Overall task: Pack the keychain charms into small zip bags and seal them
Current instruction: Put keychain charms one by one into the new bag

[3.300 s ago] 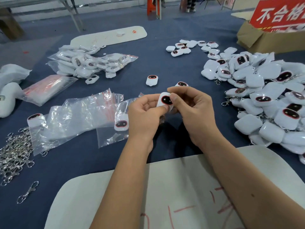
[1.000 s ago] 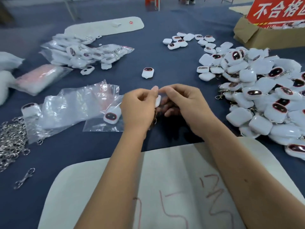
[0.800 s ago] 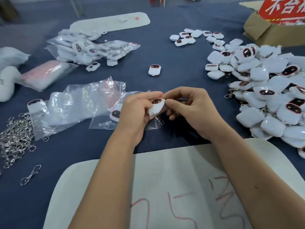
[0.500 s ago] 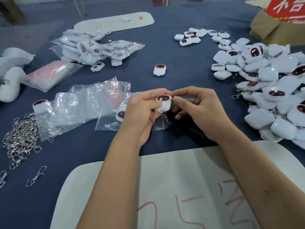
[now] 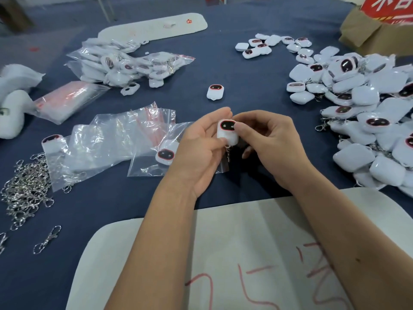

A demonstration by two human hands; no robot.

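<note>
- Head view, nearest the wearer: a white sheet with red scrawled marks lies at the table's near edge, both bare forearms crossing over it.
- Just beyond, above the blue table cloth, the left hand and right hand meet around one keychain charm. The left thumb and curled fingers grip its left side; the right thumb presses its face while the other right fingers curl behind it.
- The charm is a small, glossy white, rounded block with a black oval face rimmed in red; a short metal chain dangles from its lower end.
- Under the left hand lies a clear zip bag with another charm already inside (whether it is sealed cannot be told).
- Likely risks: the smooth shell could slip from the pinch, or the dangling chain could catch on a bag's mouth and stop the zip from closing fully.
- To the left, loose empty bags with red zip strips, and a heap of metal clasps.
- To the right, a large pile of unpacked charms.
- Farther off, one lone charm at centre, a heap of packed bags on the left, and a cardboard box at the far right.
</note>
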